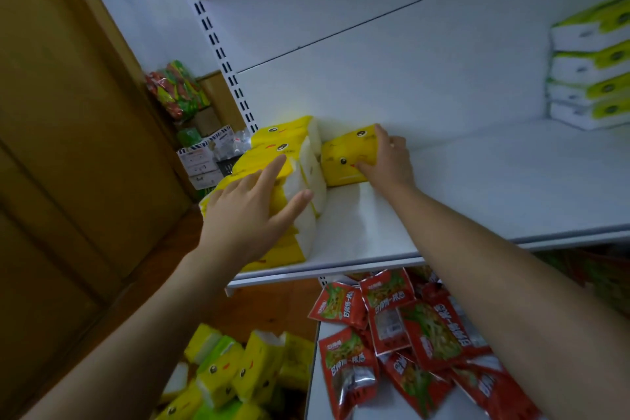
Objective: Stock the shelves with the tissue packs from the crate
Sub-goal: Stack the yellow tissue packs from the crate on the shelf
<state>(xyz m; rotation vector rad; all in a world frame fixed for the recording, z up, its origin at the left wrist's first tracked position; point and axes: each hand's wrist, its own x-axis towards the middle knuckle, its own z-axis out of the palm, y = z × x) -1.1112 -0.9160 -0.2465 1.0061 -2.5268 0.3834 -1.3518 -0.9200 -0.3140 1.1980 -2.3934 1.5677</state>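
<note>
A yellow tissue pack (344, 157) with a cartoon face stands on the white shelf (477, 187), near the back panel. My right hand (388, 160) grips its right end, thumb on the front and fingers over the top. To its left, a row of several yellow tissue packs (296, 160) lies at the shelf's left end. My left hand (252, 211) rests on that row with straight, spread fingers. More yellow and green tissue packs (238, 375) lie piled below at the bottom left.
A stack of white and green tissue packs (589, 68) stands at the shelf's far right. Red snack packets (402, 334) cover the lower shelf. A wooden door (68, 147) is at the left. Boxes and bagged goods (191, 126) sit beyond the shelf upright.
</note>
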